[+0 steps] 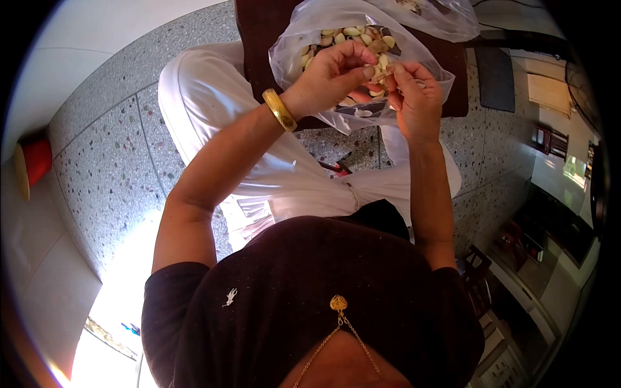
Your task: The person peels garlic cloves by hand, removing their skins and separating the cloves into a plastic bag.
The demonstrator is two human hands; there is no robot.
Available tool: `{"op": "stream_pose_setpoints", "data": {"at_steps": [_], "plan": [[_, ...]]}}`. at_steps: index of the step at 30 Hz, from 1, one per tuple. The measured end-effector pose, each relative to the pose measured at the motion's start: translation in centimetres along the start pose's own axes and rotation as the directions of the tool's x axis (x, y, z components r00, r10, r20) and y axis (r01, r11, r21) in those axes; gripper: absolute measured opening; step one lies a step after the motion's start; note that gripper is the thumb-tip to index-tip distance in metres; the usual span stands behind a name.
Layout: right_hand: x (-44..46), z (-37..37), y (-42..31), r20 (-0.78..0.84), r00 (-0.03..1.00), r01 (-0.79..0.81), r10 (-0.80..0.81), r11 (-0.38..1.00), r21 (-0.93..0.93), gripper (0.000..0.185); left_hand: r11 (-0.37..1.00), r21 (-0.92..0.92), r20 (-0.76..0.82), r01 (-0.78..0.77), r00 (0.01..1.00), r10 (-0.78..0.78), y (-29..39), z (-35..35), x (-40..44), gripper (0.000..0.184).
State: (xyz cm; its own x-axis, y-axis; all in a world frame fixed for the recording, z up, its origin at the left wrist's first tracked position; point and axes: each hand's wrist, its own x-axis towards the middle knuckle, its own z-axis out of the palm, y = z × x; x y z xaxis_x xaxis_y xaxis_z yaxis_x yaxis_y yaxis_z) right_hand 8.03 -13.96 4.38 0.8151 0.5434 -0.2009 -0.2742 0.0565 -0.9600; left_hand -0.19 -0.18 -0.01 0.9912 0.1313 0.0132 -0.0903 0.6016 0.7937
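Observation:
My left hand (pixel 339 74), with a gold bangle (pixel 279 110) on its wrist, is closed on a pale garlic clove (pixel 383 63) in front of its thumb and fingers. The fingertips of my right hand (pixel 414 90) pinch at the same spot from the other side; papery skin shows there, and the exact grip is partly hidden. Both hands are above an open clear plastic bag (pixel 288 55). Inside the bag lie many garlic cloves (pixel 351 31), some whitish and bare, others with brownish skin.
The bag rests on a dark brown low stool or table (pixel 255 26). A second plastic bag (pixel 446 19) lies behind it. Below are my legs in white trousers (pixel 200 97) and a speckled tile floor (pixel 110 155). A red object (pixel 37 160) stands far left; dark furniture is at right.

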Motion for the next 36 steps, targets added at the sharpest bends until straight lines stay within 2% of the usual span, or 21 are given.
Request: {"op": "stream_pose_setpoints", "data": {"at_steps": [2,5,8,11,14,17,20,23,26,29,32,36], "plan": [[0.0,0.3,-0.2,-0.001,1.000,-0.022,0.022,0.999,0.041,0.014,0.992,0.092,-0.021,-0.083,0.996,0.086,-0.8,-0.2,0.2,0.011],[-0.1,0.2,0.3,0.019,0.999,-0.045,0.045,0.999,0.008,0.018,0.973,0.166,-0.054,-0.162,0.983,0.173,-1.3,-0.4,0.4,0.011],[-1.0,2.3,0.5,0.003,0.995,0.093,-0.096,0.954,-0.284,0.020,0.950,0.230,-0.055,-0.210,0.972,0.228,-1.4,-0.6,0.2,0.011],[-0.3,1.5,1.5,0.049,0.989,0.149,-0.142,0.956,-0.254,0.022,0.976,0.200,-0.097,-0.093,0.989,0.114,-0.8,-0.6,0.2,0.014],[0.0,0.9,1.4,-0.054,0.997,0.041,-0.052,0.981,-0.192,0.021,0.992,0.123,-0.118,-0.015,0.993,0.029,0.0,-0.8,0.5,0.014],[-0.1,0.6,0.8,-0.029,1.000,-0.008,0.003,0.990,-0.140,0.017,0.998,-0.017,-0.081,0.053,0.995,-0.054,0.5,-0.8,0.3,0.013],[0.3,0.2,0.6,0.010,0.999,-0.049,0.049,0.998,0.047,0.013,0.983,-0.174,-0.046,0.052,0.997,-0.060,0.0,-1.2,0.4,0.013],[0.3,0.1,0.7,0.029,0.999,-0.028,0.026,0.997,0.065,0.011,0.971,-0.232,-0.025,0.059,0.997,-0.067,0.0,-1.3,0.4,0.014],[0.3,0.4,0.5,0.010,0.999,-0.032,0.031,0.998,0.060,0.012,0.960,-0.254,-0.022,0.121,0.991,-0.131,0.3,-1.2,0.5,0.017],[-0.3,1.1,0.8,-0.051,0.999,0.009,-0.018,0.985,-0.172,0.014,0.980,-0.087,-0.034,0.179,0.983,-0.183,1.0,-0.7,0.3,0.021],[-0.4,1.3,0.9,0.001,0.999,0.035,-0.036,0.986,-0.160,0.014,0.985,-0.027,0.025,0.171,0.985,-0.170,0.0,-1.1,0.4,0.025],[0.0,0.9,1.2,-0.033,0.999,0.025,-0.030,0.989,-0.142,0.016,0.988,0.000,0.028,0.155,0.988,-0.155,0.6,-0.9,0.3,0.026]]}}
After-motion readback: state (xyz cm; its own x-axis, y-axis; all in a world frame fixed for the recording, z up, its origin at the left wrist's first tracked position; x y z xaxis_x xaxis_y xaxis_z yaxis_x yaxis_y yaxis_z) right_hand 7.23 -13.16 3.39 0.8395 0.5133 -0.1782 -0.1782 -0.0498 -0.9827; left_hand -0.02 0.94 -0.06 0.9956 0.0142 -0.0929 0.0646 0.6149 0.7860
